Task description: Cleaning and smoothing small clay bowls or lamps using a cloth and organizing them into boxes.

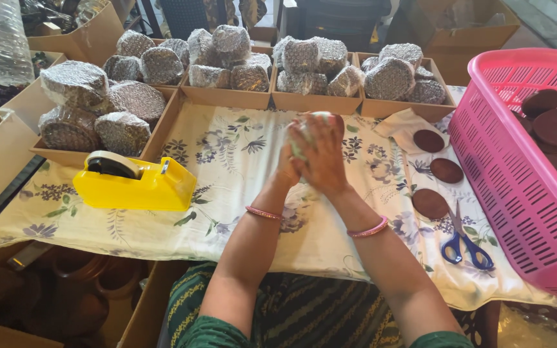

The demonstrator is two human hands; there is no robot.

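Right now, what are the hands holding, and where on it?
Both hands, left hand and right hand, are cupped around a small pale wrapped bundle, clasping its sides; only its top shows.

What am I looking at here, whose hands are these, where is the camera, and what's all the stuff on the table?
The single picture comes from a camera worn on a person's head, looking down at their own two bare hands. The left hand and right hand are pressed together around a small bubble-wrapped bundle, mostly hidden between them. The table has a floral cloth. On it sit a yellow tape dispenser, blue scissors, three brown round discs and a pink plastic basket holding more discs. Behind, cardboard trays hold many wrapped bundles.
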